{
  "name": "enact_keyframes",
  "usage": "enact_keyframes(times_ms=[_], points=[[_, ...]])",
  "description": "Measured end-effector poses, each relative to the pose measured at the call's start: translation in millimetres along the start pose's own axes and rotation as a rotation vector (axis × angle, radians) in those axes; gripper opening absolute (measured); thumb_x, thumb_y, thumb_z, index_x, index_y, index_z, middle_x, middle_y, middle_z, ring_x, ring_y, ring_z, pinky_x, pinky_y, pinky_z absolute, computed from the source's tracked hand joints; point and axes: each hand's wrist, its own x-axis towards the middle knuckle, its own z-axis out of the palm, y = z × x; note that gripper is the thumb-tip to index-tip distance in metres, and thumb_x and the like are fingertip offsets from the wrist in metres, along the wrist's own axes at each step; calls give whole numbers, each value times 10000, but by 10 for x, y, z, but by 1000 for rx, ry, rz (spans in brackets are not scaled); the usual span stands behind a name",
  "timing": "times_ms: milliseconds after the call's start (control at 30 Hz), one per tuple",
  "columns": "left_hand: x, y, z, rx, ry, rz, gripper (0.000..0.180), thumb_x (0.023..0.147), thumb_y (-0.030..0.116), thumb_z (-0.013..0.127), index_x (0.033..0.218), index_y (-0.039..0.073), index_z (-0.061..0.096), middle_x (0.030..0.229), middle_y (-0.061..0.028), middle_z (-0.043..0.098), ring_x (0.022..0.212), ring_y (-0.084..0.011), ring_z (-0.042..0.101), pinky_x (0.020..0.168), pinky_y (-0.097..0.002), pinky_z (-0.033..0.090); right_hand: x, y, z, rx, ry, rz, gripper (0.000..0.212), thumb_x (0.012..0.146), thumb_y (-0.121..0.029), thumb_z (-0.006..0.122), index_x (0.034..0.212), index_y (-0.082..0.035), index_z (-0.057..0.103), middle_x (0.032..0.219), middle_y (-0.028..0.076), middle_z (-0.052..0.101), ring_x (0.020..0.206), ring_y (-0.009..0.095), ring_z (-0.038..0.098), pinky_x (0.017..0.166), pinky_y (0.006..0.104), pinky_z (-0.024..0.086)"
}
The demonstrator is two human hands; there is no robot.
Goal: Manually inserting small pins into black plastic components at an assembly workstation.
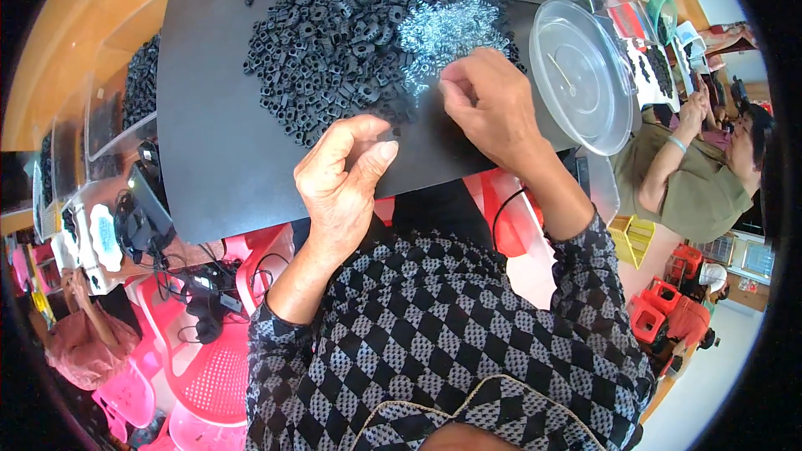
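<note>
Black small plastic parts (334, 50) lie in a broad heap on the dark tabletop (217, 167). Against the heap's right side sits a pile of small shiny metal pieces (455, 29), which look like springs or clips. My left hand (338, 179) is at the heap's near edge, thumb and forefinger curled toward each other; whatever sits between them blends into the dark table. Just below the metal pile, my right hand (493, 104) is closed, its fingertips pinched together. Anything in that pinch is too small or hidden to name.
A round clear plastic lid (582, 79) with a thin stick on it lies at the table's right. Clear bins (125, 134) with black parts stand at the left. Pink chairs (209, 384) and cables are below left. One person (693, 159) works at right, another (92, 334) at left.
</note>
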Motion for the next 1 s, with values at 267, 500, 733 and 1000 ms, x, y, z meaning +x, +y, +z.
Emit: enact_keyframes(times_ms=[267, 500, 733, 1000], points=[[20, 62, -13, -10, -27, -14, 168, 784, -26, 707, 946, -16, 665, 853, -44, 641, 748, -93, 577, 671, -229, 481, 67, -427, -295, 564, -346, 448, 119, 775, -73, 678, 801, 33, 631, 665, 23, 568, 598, 57, 515, 526, 236, 423], [45, 95, -2, 121, -60, 124, 199, 734, -64, 699, 922, -10, 660, 810, -66, 631, 718, -132, 594, 642, -246, 474, 98, -410, -301, 698, -531, 516, 135, 777, -99, 675, 769, 35, 660, 632, 30, 610, 601, 48, 521, 531, 240, 429], [30, 127, -2, 235, -119, 276, 181, 733, -43, 704, 903, -6, 655, 796, -89, 633, 689, -188, 604, 619, -266, 472, 92, -407, -304, 810, -566, 633, 170, 788, -127, 688, 748, 36, 657, 618, -8, 581, 594, 34, 488, 506, 230, 395], [-90, 126, 29, 133, -121, 109, 203, 756, -39, 696, 954, -9, 662, 811, -91, 636, 697, -165, 601, 628, -265, 475, -124, -459, -270, 747, -482, 688, 146, 844, -116, 685, 818, 24, 652, 684, -37, 553, 642, 20, 459, 543, 194, 354]])
